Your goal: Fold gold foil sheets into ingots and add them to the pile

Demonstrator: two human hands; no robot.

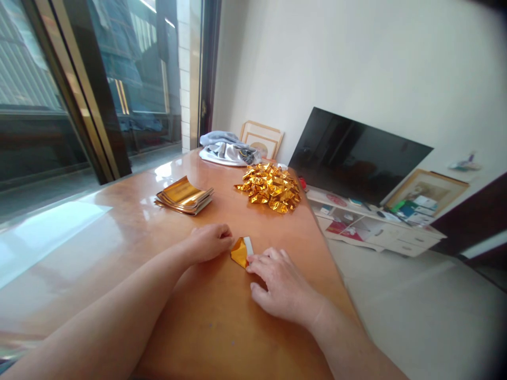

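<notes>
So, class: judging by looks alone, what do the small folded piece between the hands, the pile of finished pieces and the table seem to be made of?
Folded piece: likely gold foil-faced paper, since its shiny gold face shows a white underside.
Pile of finished pieces: apparently the same foil paper, with crinkled, mirror-bright facets.
Table: probably varnished wood or wood-look laminate; it is orange-brown and glossy, with window glare.

Bare table (119, 248) around both hands, gold sheet stack (184, 196) and folded-foil heap (270, 187) well beyond.

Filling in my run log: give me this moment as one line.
left hand: pinching gold foil piece | right hand: fingertips on its other edge | table: foil sheet stack, folded foil pile
</notes>
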